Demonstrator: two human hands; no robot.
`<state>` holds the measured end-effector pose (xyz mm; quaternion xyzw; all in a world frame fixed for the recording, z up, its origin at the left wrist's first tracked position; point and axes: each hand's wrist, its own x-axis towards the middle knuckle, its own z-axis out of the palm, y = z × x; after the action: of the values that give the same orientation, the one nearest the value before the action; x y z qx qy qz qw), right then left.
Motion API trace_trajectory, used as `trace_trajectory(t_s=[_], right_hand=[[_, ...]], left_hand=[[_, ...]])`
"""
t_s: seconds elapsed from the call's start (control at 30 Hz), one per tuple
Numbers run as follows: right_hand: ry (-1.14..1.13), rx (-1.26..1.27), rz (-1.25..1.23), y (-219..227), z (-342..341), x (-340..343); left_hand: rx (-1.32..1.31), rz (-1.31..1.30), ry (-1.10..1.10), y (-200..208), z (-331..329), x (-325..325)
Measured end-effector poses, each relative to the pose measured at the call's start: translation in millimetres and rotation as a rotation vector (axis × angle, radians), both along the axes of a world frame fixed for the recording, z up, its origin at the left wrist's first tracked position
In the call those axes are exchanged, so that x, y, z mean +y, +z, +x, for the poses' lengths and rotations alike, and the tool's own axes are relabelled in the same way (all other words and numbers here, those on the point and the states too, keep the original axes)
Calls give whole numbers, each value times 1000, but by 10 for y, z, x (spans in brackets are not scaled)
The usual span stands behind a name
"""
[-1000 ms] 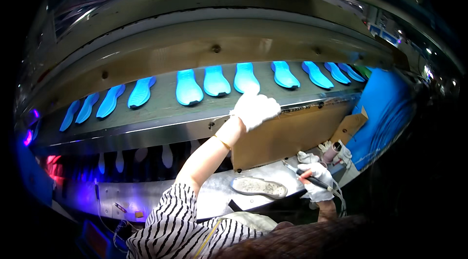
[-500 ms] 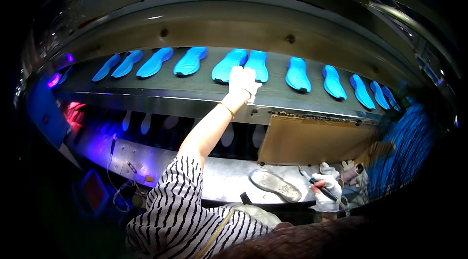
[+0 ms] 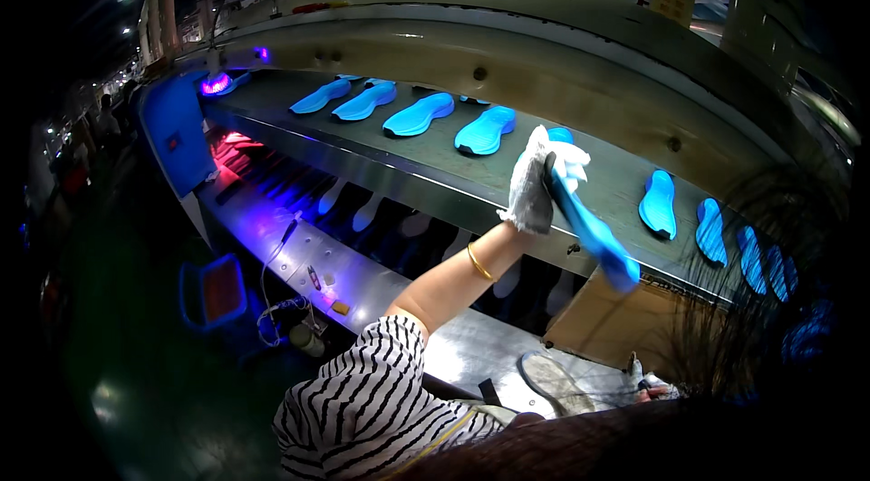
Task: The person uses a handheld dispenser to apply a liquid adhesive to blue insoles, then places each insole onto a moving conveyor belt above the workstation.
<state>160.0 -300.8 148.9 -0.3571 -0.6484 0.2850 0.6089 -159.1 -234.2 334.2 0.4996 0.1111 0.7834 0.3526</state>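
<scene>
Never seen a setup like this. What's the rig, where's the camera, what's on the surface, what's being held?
No robot here: a person works with both hands, and the wide fisheye camera sits on their head, looking down, so straight edges bend. The gloved left hand grips a blue shoe sole, tilted over the front edge of what looks like a conveyor belt. More blue soles lie along it. Below, a pale grey sole rests on a metal ledge. The right hand is mostly hidden near the lower edge; I can't tell what it holds.
</scene>
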Motion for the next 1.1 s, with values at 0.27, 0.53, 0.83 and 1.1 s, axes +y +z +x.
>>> trace_trajectory(t_s=[0.27, 0.53, 0.83, 1.1], right_hand=[[-37, -18, -7, 38, -134, -50], [-87, 5, 71, 176, -273, -202], [228, 375, -60, -53, -424, 90], [71, 161, -69, -225, -408, -111]], left_hand=[[-175, -376, -1094, -1480, 475, -323], [-291, -618, -1024, -1958, 884, -698], [-336, -692, -1014, -2288, 1688, -659], [-172, -562, -912, -2361, 1531, -727]])
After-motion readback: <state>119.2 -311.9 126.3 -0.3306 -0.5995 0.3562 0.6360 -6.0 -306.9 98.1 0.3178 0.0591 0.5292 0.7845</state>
